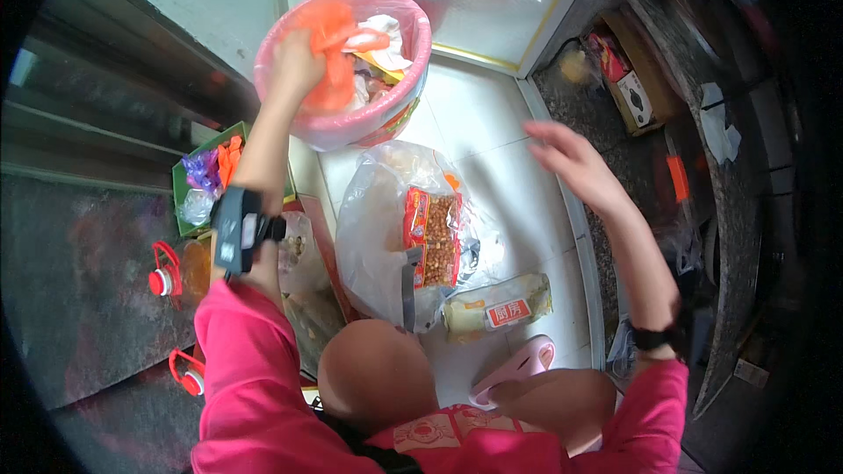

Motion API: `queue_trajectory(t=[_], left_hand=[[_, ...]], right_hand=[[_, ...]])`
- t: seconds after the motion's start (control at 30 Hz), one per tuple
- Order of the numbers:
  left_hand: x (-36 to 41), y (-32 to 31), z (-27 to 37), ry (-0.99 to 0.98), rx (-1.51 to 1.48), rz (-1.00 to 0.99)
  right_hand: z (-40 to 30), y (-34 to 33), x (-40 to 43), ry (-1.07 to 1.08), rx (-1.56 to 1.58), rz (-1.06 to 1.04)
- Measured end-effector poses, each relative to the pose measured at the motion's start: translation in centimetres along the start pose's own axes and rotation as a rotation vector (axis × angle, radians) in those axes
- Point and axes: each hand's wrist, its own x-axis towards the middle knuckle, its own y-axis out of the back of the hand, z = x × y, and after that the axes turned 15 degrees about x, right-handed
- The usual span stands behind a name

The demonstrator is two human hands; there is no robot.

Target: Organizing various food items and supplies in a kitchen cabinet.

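My left hand reaches over the pink-rimmed waste bin, gripping an orange plastic bag that is blurred by motion. White crumpled tissue and other rubbish lie inside the bin, which has a clear liner. Held in the air over the tiled floor, my right hand is empty with its fingers apart. Between my arms a large clear plastic bag rests on the floor. Two red-edged packs of peanuts lie on it. Nearer my knees is a pack of kitchen wipes or towels.
At left, a green box holds crumpled plastic bags, beside a red-capped oil bottle. A metal door track runs along the right. Beyond it stand a cardboard box and a stone-like slab. A pink slipper is near my knees.
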Motion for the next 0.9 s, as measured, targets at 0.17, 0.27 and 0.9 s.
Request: queue_trajectory(t=[0.17,0.27,0.9], left_hand=[[0.9,-3.4,2.0,-0.064,0.576,-0.589],[2.1,-5.1,2.1,-0.127,0.537,-0.916],[-13.5,-4.4,17.8,-0.759,-0.327,-0.600]], right_hand=[[0.5,4.4,-11.8,-0.398,-0.031,0.097],[-1.5,4.7,-18.2,-0.468,-0.067,0.224],[4.7,-1.7,-9.9,-0.252,-0.068,-0.233]])
